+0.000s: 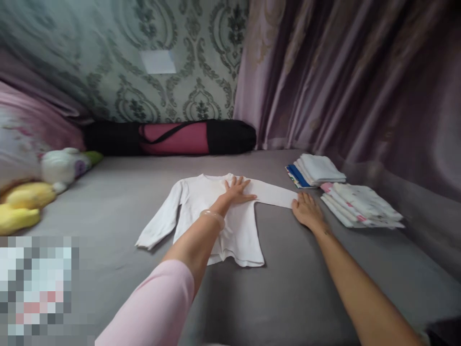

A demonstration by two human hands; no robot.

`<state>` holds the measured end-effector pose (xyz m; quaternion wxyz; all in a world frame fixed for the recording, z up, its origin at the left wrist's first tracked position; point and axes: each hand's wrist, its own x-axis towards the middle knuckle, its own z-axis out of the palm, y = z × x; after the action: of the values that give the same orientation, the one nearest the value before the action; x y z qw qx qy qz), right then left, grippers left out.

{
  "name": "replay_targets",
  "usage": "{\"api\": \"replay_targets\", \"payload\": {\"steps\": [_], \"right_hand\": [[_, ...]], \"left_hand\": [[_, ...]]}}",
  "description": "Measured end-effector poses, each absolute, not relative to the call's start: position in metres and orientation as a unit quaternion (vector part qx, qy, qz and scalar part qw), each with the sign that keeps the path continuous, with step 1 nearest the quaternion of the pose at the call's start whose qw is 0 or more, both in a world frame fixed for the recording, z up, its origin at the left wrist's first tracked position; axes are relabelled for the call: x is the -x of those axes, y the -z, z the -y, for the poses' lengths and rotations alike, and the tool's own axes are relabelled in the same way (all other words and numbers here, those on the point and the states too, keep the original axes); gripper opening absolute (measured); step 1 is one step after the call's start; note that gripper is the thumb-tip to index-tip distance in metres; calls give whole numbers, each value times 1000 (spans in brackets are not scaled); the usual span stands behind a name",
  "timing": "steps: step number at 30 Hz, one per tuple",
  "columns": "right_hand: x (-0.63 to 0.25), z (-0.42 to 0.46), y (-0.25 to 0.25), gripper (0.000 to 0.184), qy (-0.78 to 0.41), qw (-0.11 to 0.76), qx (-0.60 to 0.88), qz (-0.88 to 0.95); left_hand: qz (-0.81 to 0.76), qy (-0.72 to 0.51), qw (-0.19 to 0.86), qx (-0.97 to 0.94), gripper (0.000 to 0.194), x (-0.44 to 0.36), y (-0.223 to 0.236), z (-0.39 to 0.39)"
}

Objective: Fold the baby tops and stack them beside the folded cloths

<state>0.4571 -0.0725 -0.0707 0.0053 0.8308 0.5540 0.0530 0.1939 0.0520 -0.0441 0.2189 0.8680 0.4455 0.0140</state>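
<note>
A white long-sleeved shirt [201, 197] lies spread on the grey bed sheet [281, 288]. Its left-side sleeve slants down toward the front, and the other stretches out straight to the right. My left hand [236, 191] lies flat with spread fingers on the shirt near that right shoulder; a pale bangle circles the wrist. At the far end of the outstretched sleeve, my right hand [309, 211] rests palm down over the cuff, its fingers extended. The cuff under this hand is partly hidden. My left forearm covers part of the shirt's front.
Two folded stacks lie at the right: white and blue cloths [317, 170] and patterned white clothes [363, 206]. A black and red long bag [173, 138] lies along the wall. Plush toys [59, 168] sit at the left. Purple curtains [306, 72] hang behind. The lower left corner is pixelated.
</note>
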Motion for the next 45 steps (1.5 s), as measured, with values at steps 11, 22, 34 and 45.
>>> {"api": "replay_targets", "payload": {"steps": [11, 22, 34, 45], "right_hand": [[-477, 53, 67, 56, 24, 12, -832, -554], [-356, -14, 24, 53, 22, -94, -764, -638], [-119, -85, 42, 48, 199, -146, -556, -794], [-95, -85, 67, 51, 171, -163, -602, -763]], "left_hand": [[-537, -212, 192, -793, 48, -9, 8, -12], [-759, -158, 258, -577, 37, 125, 30, 67], [-743, -180, 348, -543, 17, 113, 24, 61], [-777, -364, 265, -441, 11, 180, 7, -22]]}}
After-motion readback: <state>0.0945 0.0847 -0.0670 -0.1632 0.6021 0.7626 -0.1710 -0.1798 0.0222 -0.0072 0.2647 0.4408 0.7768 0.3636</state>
